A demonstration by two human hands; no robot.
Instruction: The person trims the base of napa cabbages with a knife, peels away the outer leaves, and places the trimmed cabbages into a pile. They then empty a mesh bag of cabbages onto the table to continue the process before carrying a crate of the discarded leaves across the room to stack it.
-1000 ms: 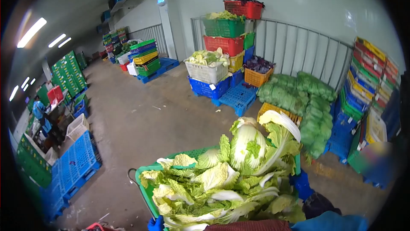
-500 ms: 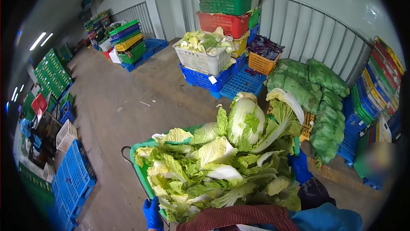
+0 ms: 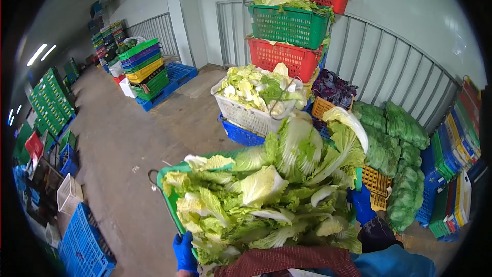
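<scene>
My left hand [image 3: 184,251], in a blue glove, is closed on the near left side of a green plastic crate [image 3: 167,174]. My right hand [image 3: 363,205], also blue-gloved, grips the crate's right side, its fingers partly hidden behind the rim and leaves. Napa cabbage leaves [image 3: 264,187] heap above the rim, loose and overlapping. A larger piece of napa cabbage [image 3: 294,149] stands at the far side of the load. A wire handle [image 3: 152,179] sticks out at the crate's left corner.
Ahead stands a white crate of leaves [image 3: 251,110] on a blue crate [image 3: 238,133]. Behind it rise red and green crates [image 3: 289,26]. Green-wrapped sacks [image 3: 405,190] lie at right beside stacked crates [image 3: 451,138]. A blue pallet [image 3: 84,243] sits at lower left.
The view has moved forward with the crate, so the white crate and the stack behind it appear closer and larger. Both hands keep their hold.
</scene>
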